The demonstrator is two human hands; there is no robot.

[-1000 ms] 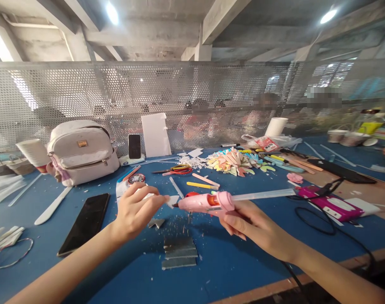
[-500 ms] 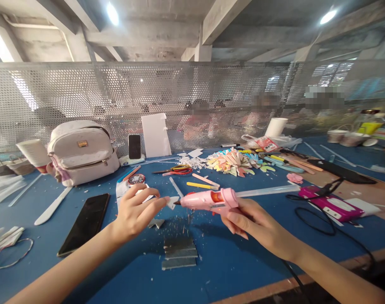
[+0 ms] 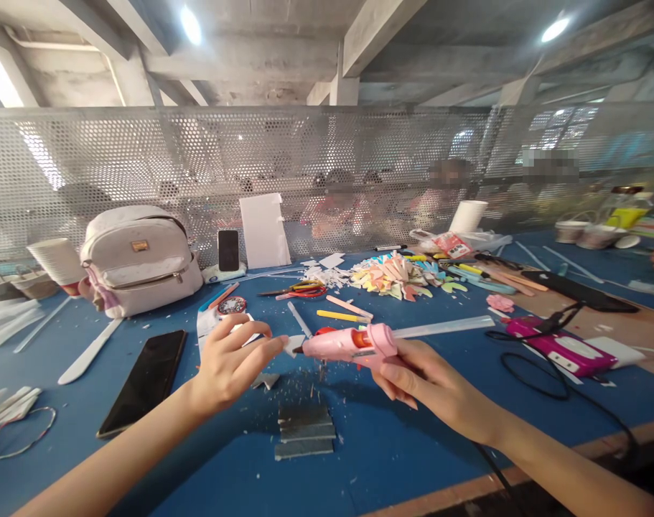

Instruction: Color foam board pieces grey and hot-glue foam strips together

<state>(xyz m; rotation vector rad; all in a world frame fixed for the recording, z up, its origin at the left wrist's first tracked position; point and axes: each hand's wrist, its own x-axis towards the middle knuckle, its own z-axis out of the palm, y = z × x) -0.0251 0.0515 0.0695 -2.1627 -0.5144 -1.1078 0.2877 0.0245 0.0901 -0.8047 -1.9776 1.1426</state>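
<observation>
My right hand [image 3: 421,380] is wrapped round the grip of a pink hot glue gun [image 3: 340,345]. A long clear glue stick [image 3: 445,327] juts out of its back end. Left of it, my left hand [image 3: 230,359] pinches a small white piece [image 3: 293,345] between thumb and forefinger. The gun's dark nozzle is at that piece; whether they touch I cannot tell. Below the hands, grey strips [image 3: 305,431] lie side by side on the blue table, with a small grey scrap [image 3: 265,380] behind them and crumbs scattered round.
A pile of coloured cut pieces [image 3: 394,276] lies at the back, with scissors [image 3: 294,289] nearby. A phone [image 3: 143,380] and a pale backpack [image 3: 138,262] are on the left. On the right, a magenta power strip [image 3: 561,346] has a black cable. Perforated metal [image 3: 208,165] screens the far side.
The glue gun and my right hand have shifted slightly left, bringing the nozzle closer to my left fingers. My left hand has stayed almost still, with the white piece in it.
</observation>
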